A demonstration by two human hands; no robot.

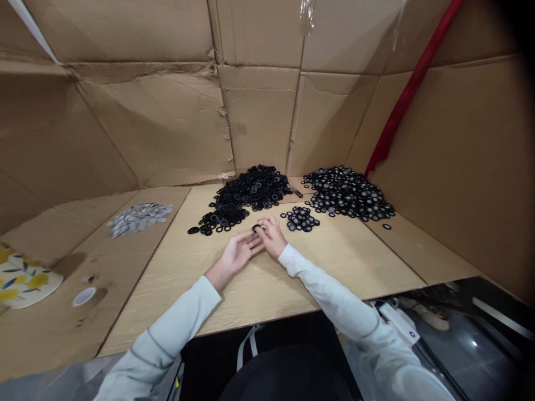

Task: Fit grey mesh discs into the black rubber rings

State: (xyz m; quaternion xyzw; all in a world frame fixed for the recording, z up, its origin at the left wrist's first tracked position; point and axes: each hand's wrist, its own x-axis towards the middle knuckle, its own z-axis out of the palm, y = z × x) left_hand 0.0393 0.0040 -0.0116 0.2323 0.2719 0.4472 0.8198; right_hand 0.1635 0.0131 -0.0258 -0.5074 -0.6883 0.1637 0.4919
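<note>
A small black ring (256, 228) is held between my two hands, above the tabletop. My left hand (236, 254) is turned palm up, its thumb and fingertips at the ring's near side and its other fingers stretched loosely under my right hand. The fingers of my right hand (272, 238) are closed on the ring from the right. Whether a disc sits in the ring is too small to tell. Just behind my hands lies a heap of black rings (254, 189). A small cluster of black rings with grey centres (301, 219) is to the right of my right hand.
Grey discs (140, 218) are piled at the left. A larger heap of grey-centred rings (351, 195) stands back right. Tweezers (296, 191) lie between the heaps. A white tape roll (84, 297) and a lemon-patterned object (29, 278) are far left. Cardboard walls (259, 117) enclose the table.
</note>
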